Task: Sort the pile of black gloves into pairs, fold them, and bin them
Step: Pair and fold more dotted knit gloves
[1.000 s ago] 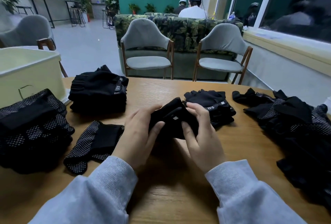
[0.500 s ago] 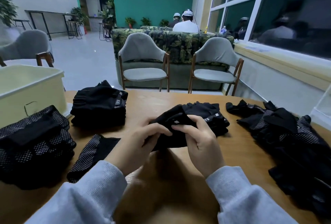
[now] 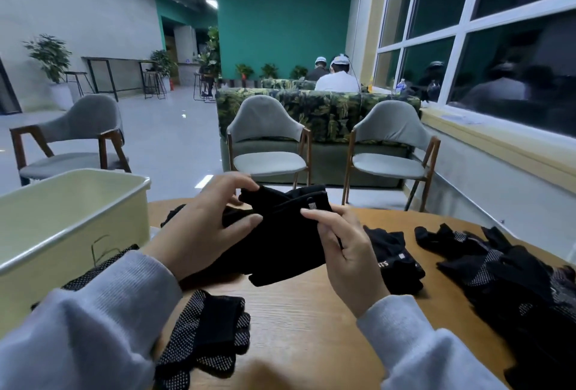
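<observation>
1. Fingers (image 3: 249, 221) of the left hand (image 3: 199, 233) curl round one end of the black gloves (image 3: 280, 243), thumb on top.
2. Fingers (image 3: 314, 213) of the right hand (image 3: 349, 252) pinch the other end, near a small white tag.
3. Both hands hold these gloves up in the air, above the wooden counter (image 3: 299, 327).
4. One dotted glove (image 3: 212, 333) lies flat on the counter, near the left sleeve (image 3: 93, 327).
5. Another folded pair (image 3: 396, 258) sits just beside the right hand.
6. A big pile of gloves (image 3: 511, 283) lies at the right side.
7. A pale yellow bin (image 3: 62, 233) stands at the left. I cannot see much of its inside.
</observation>
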`<act>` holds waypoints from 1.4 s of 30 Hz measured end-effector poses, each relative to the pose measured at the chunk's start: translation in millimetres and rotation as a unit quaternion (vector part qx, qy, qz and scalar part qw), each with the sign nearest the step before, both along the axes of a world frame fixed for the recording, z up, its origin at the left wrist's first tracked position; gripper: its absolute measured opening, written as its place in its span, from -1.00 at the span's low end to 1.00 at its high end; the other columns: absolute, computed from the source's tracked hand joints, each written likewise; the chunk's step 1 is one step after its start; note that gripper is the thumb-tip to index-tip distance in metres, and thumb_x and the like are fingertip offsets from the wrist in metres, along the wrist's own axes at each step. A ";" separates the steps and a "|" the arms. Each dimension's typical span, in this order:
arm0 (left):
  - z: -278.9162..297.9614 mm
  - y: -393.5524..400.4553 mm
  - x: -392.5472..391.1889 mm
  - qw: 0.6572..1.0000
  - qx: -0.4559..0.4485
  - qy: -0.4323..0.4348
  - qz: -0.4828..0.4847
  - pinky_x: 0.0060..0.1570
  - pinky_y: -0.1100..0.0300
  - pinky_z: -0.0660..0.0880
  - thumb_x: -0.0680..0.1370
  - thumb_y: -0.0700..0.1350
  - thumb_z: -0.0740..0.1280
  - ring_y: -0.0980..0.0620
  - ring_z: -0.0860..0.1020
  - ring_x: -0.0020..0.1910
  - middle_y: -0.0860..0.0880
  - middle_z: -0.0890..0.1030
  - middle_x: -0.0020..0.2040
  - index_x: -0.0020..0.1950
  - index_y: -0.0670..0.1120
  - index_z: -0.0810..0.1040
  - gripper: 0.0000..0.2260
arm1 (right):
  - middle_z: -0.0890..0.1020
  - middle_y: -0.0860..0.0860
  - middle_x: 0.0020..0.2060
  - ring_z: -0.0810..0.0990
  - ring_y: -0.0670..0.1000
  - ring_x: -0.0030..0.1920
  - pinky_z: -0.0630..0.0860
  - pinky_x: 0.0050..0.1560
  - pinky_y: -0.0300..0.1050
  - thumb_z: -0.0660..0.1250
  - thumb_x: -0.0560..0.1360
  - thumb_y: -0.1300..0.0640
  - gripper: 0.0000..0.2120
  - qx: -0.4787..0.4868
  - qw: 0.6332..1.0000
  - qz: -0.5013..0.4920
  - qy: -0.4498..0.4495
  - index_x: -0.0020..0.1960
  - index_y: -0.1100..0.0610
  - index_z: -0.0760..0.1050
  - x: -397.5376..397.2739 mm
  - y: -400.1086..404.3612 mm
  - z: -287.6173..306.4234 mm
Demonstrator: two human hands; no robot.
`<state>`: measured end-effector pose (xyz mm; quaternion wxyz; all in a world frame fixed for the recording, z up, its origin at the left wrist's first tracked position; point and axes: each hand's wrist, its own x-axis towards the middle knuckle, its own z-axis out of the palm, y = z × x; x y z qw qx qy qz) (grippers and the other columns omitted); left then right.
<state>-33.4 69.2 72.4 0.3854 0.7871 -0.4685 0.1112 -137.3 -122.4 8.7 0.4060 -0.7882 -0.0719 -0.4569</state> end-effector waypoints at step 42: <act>8.8 21.5 119.8 0.966 0.055 0.250 -0.023 0.02 0.13 0.56 0.22 0.12 0.50 0.12 0.59 0.02 0.03 0.58 0.03 0.18 0.18 0.33 -0.40 | 0.52 -0.09 0.02 0.55 -0.03 0.06 0.47 0.04 -0.28 0.14 0.56 0.17 -0.74 0.036 0.994 0.104 -0.006 0.14 -0.05 0.52 104.9 14.1 30.8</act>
